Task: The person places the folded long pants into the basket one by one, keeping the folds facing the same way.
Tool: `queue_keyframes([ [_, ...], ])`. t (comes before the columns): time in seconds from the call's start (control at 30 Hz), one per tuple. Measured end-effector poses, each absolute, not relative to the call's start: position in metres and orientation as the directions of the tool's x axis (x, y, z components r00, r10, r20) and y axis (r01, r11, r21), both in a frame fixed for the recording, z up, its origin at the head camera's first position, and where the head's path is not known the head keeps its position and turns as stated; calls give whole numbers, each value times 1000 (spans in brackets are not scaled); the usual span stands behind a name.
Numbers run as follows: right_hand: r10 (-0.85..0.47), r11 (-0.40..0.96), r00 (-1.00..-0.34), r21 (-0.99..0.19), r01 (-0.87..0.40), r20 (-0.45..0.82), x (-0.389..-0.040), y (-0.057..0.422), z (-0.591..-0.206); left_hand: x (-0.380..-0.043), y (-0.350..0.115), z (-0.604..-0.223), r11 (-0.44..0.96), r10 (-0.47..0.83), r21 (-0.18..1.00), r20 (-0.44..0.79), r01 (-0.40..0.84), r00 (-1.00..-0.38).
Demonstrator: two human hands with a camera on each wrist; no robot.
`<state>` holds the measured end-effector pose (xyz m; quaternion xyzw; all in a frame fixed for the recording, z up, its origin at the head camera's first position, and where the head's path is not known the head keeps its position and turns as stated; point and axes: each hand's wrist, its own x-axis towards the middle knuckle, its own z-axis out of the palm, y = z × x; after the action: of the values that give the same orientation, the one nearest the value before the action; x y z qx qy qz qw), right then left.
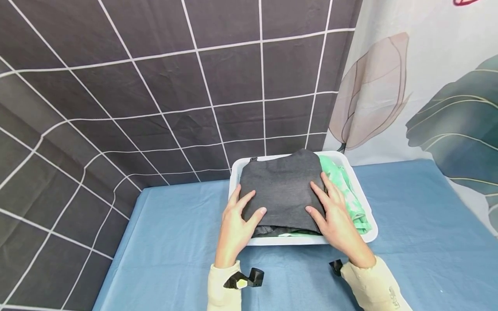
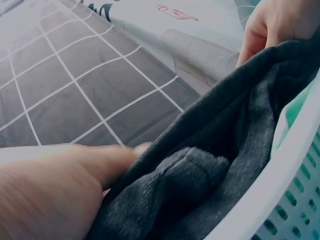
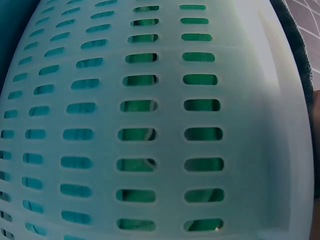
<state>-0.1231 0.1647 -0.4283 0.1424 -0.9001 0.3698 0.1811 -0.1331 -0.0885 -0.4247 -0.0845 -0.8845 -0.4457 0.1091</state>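
A dark grey folded garment (image 1: 284, 190) lies on top inside a white plastic basket (image 1: 292, 242). Beside and partly beneath it is a green and white patterned cloth (image 1: 348, 194). On the garment's left side rests my left hand (image 1: 236, 224), its fingers spread over the cloth. My right hand (image 1: 337, 220) lies on the garment's right side, fingers likewise spread. The left wrist view shows the left thumb against the garment's near edge (image 2: 190, 175), where the layers gape. In the right wrist view the slotted basket wall (image 3: 170, 117) fills most of the picture; green shows through the slots.
The basket stands on a blue cloth-covered surface (image 1: 175, 242). Behind it hangs a dark grey curtain with white grid lines (image 1: 237, 73). A white curtain with leaf prints (image 1: 428, 142) hangs at the right. Black camera mounts (image 1: 254, 276) sit at the wrists.
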Motion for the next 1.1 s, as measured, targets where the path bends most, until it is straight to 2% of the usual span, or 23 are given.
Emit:
queue_keyframes([
  [0.23, -151, 705, -878, -573, -418, 454, -124, 165, -429, -134, -93, -426, 614, 146, 734, 256, 291, -956],
  [0.7, -185, 721, -918, -586, -370, 352, -124, 170, -431, -134, -94, -426, 686, 207, 668, 203, 290, -957],
  [1.1, -147, 697, -928, -630, -343, 343, -122, 171, -427, -133, -95, -425, 661, 176, 701, 201, 267, -964],
])
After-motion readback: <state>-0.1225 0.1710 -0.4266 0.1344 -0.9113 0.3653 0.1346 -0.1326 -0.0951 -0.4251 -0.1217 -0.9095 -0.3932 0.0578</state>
